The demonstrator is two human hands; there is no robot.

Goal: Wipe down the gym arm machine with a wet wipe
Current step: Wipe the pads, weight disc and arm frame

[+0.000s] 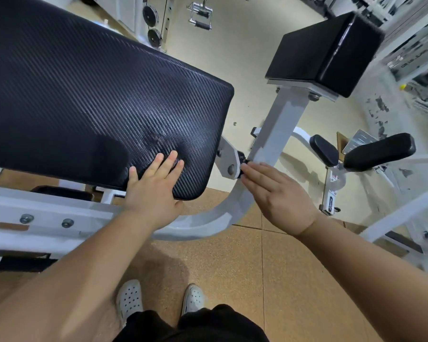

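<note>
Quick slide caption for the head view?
Left hand flat on the black pad, right hand at the black knob; no wipe visible.

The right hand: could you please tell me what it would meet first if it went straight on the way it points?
The right hand would first meet the small black knob beside the white post. The hand looks almost on it, though depth is hard to judge.

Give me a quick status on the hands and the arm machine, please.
Left hand flat on the black pad, fingers straight. Right hand open, fingertips at the black knob on the white frame. No wet wipe in view.
</note>
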